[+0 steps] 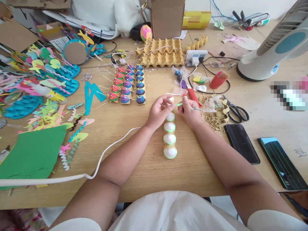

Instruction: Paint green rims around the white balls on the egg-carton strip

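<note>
A strip of egg-carton cups (pixel 170 134) stretches away from me, each visible cup topped with a white dome and edged in light green. My left hand (pixel 160 110) is closed around the far end of this strip, its fingertips at a pale dome there. Just right of it, my right hand (pixel 190 110) pinches a thin stick (pixel 196 109), light blue behind the fingers and green at the tip. The green tip points at the strip's far end. My fingers partly hide the farthest cups.
Three rows of painted egg-carton caterpillars (pixel 127 84) stand behind my left hand. Beyond them lie yellow egg trays (pixel 163 53). Scissors (pixel 237 110), phones (pixel 242 142) and a fan (pixel 262 61) are at right. Green card (pixel 33 150) and paper cutouts lie left; a white cable (pixel 106 152) crosses my left arm.
</note>
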Tool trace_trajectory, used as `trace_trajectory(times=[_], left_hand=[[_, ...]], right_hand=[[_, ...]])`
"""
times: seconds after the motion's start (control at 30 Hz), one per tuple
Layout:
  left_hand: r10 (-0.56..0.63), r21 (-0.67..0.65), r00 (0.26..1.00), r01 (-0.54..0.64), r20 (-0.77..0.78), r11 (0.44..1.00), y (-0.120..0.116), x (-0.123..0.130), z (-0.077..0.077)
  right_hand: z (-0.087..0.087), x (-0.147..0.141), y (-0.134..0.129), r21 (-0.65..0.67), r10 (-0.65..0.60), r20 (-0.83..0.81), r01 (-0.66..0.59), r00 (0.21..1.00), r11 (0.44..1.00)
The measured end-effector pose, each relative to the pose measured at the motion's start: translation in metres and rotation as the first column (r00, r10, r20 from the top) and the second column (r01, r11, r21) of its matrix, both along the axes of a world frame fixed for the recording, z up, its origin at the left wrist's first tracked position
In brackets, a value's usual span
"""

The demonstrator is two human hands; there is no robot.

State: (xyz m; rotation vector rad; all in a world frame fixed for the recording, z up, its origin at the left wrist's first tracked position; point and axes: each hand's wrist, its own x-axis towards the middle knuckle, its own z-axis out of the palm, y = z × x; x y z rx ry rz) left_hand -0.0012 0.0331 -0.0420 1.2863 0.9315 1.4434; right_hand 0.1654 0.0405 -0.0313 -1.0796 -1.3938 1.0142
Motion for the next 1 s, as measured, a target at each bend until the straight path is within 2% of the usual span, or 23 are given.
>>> trace_trajectory(times=[0.07,0.17,0.33,0.47,0.57,0.67,0.83,1.0], left_hand=[[-0.079,0.014,0.995,0.081,-0.066,0.997,-0.002,0.0,0.001],[-0.08,0.082,0.981,0.096,-0.175,0.992,-0.003,-0.001,0.002],[0.055,0.175,0.976,-0.017,-0.213,0.984,-0.004,-0.001,0.003],[0.158,0.21,0.969,-0.116,-0.192,0.971,-0.005,-0.002,0.003],[0.219,0.158,0.96,-0.192,-0.175,0.969,-0.003,-0.004,-0.001],[0.24,0.091,0.964,-0.23,-0.113,0.969,0.0,-0.005,-0.006],[0.264,0.097,0.956,-0.252,-0.128,0.963,0.001,-0.005,-0.007],[0.259,0.086,0.959,-0.25,-0.113,0.964,0.0,-0.003,-0.004]], right_hand=[[0.001,-0.001,-0.002,-0.001,0.034,0.011,-0.034,0.999,0.999],[0.001,-0.001,-0.004,-0.023,0.081,-0.001,-0.081,0.997,0.996],[0.003,-0.001,-0.007,0.024,0.15,0.023,-0.151,0.988,0.988],[0.003,-0.001,-0.007,0.103,0.055,0.057,-0.06,0.997,0.993],[0.003,0.0,-0.005,0.145,-0.001,0.006,0.0,1.0,0.989],[0.004,0.0,-0.004,0.134,0.048,-0.012,-0.046,0.999,0.99],[0.008,-0.003,-0.007,0.118,0.155,0.117,-0.169,0.981,0.979],[0.012,-0.005,-0.012,0.157,0.085,0.2,-0.117,0.976,0.981]])
